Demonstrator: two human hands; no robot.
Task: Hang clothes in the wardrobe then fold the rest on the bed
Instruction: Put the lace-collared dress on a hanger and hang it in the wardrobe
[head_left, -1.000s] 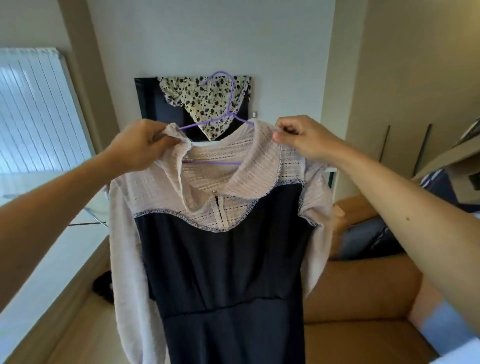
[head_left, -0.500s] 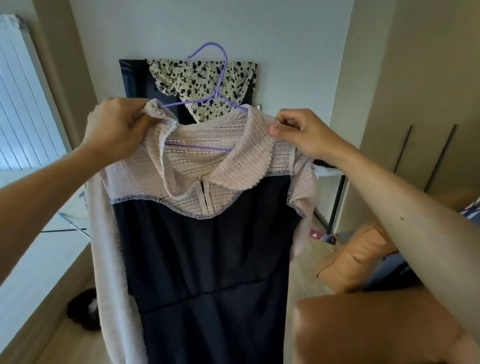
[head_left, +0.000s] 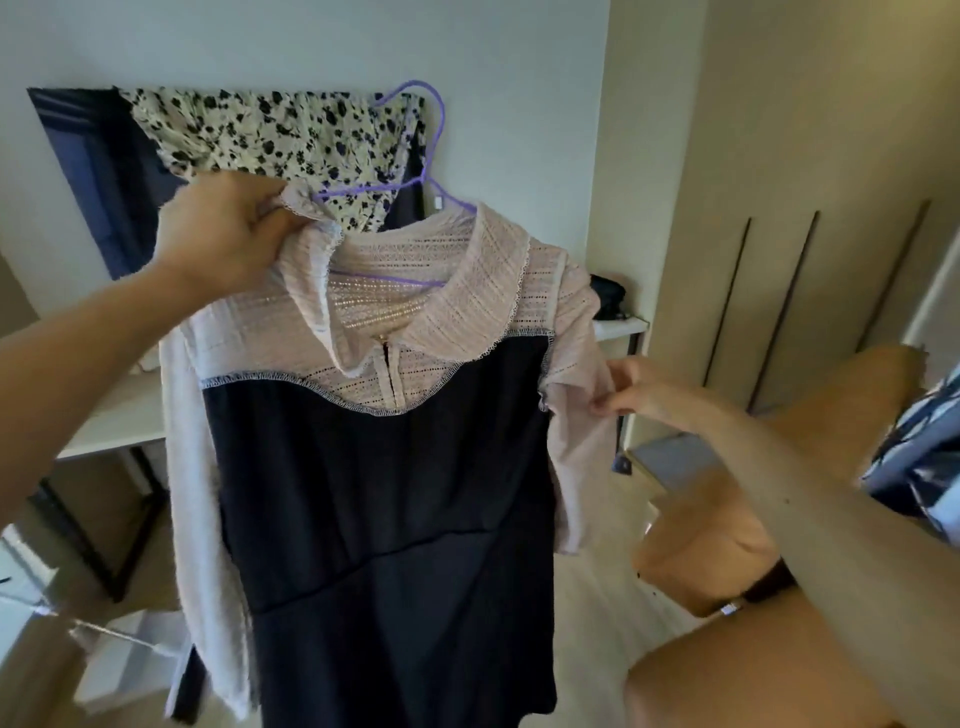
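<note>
One hand has moved: the right hand (head_left: 631, 392) left the collar (head_left: 467, 291) and now pinches the sleeve (head_left: 571, 467) at the side of the dress (head_left: 384, 493). The left hand (head_left: 228, 234) grips its top corner, holding it up by the purple hanger (head_left: 434, 130). It looks nearly ready to hang.

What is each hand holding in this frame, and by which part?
Both hands hold the dress: the left hand grips its collar edge at the shoulder, the right hand pinches the pale sleeve near its top.
</note>
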